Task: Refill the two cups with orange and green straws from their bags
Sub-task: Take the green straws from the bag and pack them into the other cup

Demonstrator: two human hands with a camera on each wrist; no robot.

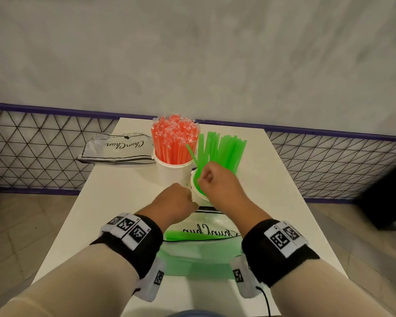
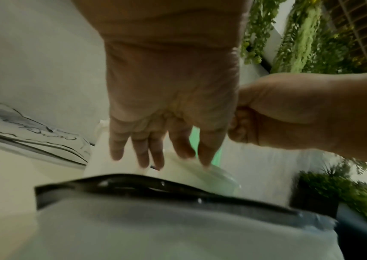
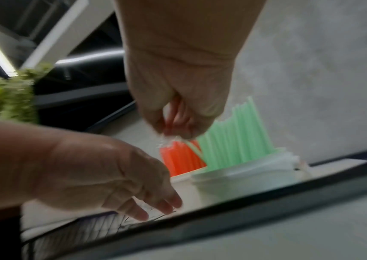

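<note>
The task looks close to its end. On the white worktop [image 1: 96, 202] the left cup [image 1: 173, 171] stands packed with orange straws [image 1: 173, 143], each in a clear wrapper, and the bag [image 1: 114, 148] lying flat to its left appears emptied, so the orange half seems finished. Just beside it, on the right and touching or nearly touching, the second cup [image 1: 196, 187] already carries a thick fan of green straws [image 1: 222, 149] that lean away toward the far right. The right hand [image 1: 212, 177] hovers over this cup with its fingers curled and thumb and fingertips pinching a single green straw [image 1: 193, 155], whose lower end sits inside the cup while its top slants to the left; the right wrist view shows the same pinch, though blurred. The left hand [image 1: 174, 201] is lower, near the mouth of the green-straw bag [image 1: 206, 232], which lies on the worktop closest to the person. From the left wrist view its fingers [image 2: 141, 154] hang fairly straight and spread, reaching down at the base of the cups and gripping nothing that can be seen; whether they touch the cup or the bag is not clear. A green band inside the bag suggests that some green straws remain there, so what is probably left is to release the pinched straw into the cup, move the remaining ones across, and set the bag aside.
</note>
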